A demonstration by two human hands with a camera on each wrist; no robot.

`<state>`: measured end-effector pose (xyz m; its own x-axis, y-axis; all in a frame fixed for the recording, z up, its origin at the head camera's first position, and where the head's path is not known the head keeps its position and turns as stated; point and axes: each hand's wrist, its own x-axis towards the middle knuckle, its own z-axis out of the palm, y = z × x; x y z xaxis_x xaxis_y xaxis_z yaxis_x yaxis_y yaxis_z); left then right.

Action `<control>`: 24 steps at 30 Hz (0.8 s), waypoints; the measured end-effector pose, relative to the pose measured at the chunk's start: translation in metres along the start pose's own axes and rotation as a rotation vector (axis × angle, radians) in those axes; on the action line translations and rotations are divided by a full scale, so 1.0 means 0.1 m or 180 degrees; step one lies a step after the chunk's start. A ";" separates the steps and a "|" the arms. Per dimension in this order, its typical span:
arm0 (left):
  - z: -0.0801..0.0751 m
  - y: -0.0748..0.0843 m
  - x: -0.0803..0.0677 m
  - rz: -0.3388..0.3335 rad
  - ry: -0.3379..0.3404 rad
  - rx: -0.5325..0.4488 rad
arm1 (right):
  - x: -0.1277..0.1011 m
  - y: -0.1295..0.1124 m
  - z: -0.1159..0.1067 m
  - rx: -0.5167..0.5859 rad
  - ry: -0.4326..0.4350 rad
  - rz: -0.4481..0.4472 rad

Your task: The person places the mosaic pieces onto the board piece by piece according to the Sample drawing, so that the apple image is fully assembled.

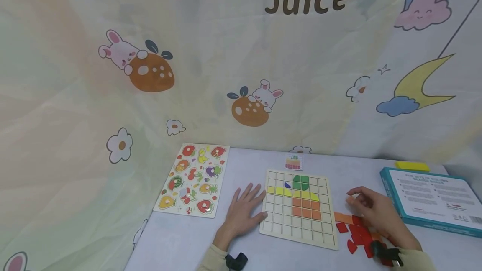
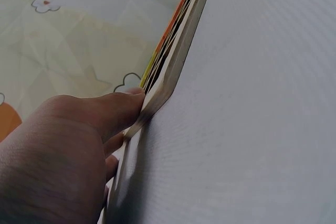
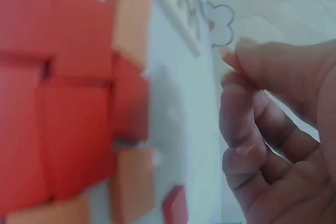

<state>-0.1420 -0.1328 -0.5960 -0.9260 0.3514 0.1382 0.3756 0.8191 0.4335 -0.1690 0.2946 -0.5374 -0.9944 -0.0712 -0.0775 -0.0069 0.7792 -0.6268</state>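
Filling the wooden grid board (image 1: 299, 231) with coloured tiles looks to be the step in hand: it lies flat near the front of the table (image 1: 188, 241), with a green block, a yellow row and an orange block of tiles already set in its upper middle squares. The left hand (image 1: 242, 212) rests flat beside the board's left edge, fingers (image 1: 251, 193) straight and spread, the thumb touching the rim, as the left wrist view confirms. The right hand (image 1: 373, 210) hovers over the loose pile of red and orange tiles (image 1: 357, 233) just right of the board, its fingers loosely curled; whether they pinch a tile cannot be told. Judging from this, the next move calls for picking one tile cleanly from the pile and matching it to an empty square. Farther out lie a fruit puzzle (image 1: 193, 179) at the left, a small picture card (image 1: 293, 162) behind the board, and a teal box (image 1: 433, 200) at the right.
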 end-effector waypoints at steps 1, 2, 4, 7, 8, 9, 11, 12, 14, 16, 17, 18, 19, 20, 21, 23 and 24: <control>0.00 0.00 0.00 -0.0003 -0.0001 -0.0006 | 0.00 -0.03 0.00 0.0039 0.0023 -0.0013; 0.00 0.00 0.00 -0.0006 -0.0005 -0.0012 | 0.00 -0.07 0.01 0.0073 0.0053 -0.0033; 0.00 0.00 0.00 -0.0010 -0.0008 -0.0009 | 0.02 -0.14 0.04 0.0116 0.0123 -0.0100; 0.01 -0.01 0.00 -0.0012 -0.0014 0.0025 | 0.04 -0.28 0.13 0.0231 0.0175 -0.0190; 0.01 -0.01 0.00 -0.0011 -0.0013 0.0033 | 0.05 -0.32 0.17 0.0240 0.0183 -0.0236; 0.01 -0.02 0.00 -0.0011 -0.0014 0.0040 | 0.05 -0.37 0.20 0.0245 0.0181 -0.0292; 0.01 -0.02 0.00 -0.0009 -0.0016 0.0045 | 0.07 -0.46 0.30 0.0258 0.0171 -0.0356; 0.01 -0.02 0.00 -0.0009 -0.0018 0.0037 | 0.08 -0.50 0.34 0.0268 0.0159 -0.0391; 0.01 -0.02 0.00 -0.0006 -0.0016 0.0037 | 0.10 -0.57 0.44 0.0283 0.0130 -0.0473; 0.01 -0.02 0.00 -0.0006 -0.0013 0.0039 | 0.13 -0.65 0.54 0.0309 0.0117 -0.0575; 0.01 -0.02 0.00 -0.0005 -0.0011 0.0045 | 0.14 -0.68 0.58 0.0326 0.0117 -0.0638; 0.01 -0.02 0.00 -0.0007 -0.0010 0.0047 | 0.15 -0.71 0.62 0.0349 0.0119 -0.0709; 0.02 -0.02 0.00 -0.0008 -0.0008 0.0058 | 0.16 -0.74 0.66 0.0327 0.0124 -0.0785; 0.02 -0.02 0.00 -0.0010 -0.0006 0.0064 | 0.18 -0.77 0.70 0.0321 0.0137 -0.0851; 0.02 -0.02 0.00 -0.0013 -0.0010 0.0058 | 0.19 -0.79 0.73 0.0311 0.0146 -0.0908; 0.02 -0.03 0.00 -0.0019 -0.0011 0.0072 | 0.21 -0.83 0.80 0.0322 0.0141 -0.0969; 0.03 -0.03 0.01 -0.0022 -0.0013 0.0078 | 0.23 -0.84 0.83 0.0305 0.0133 -0.0989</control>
<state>-0.1437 -0.1340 -0.5997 -0.9284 0.3474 0.1316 0.3700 0.8325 0.4125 -0.1824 0.1756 -0.5505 -0.9498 -0.2692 0.1594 -0.3027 0.6618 -0.6858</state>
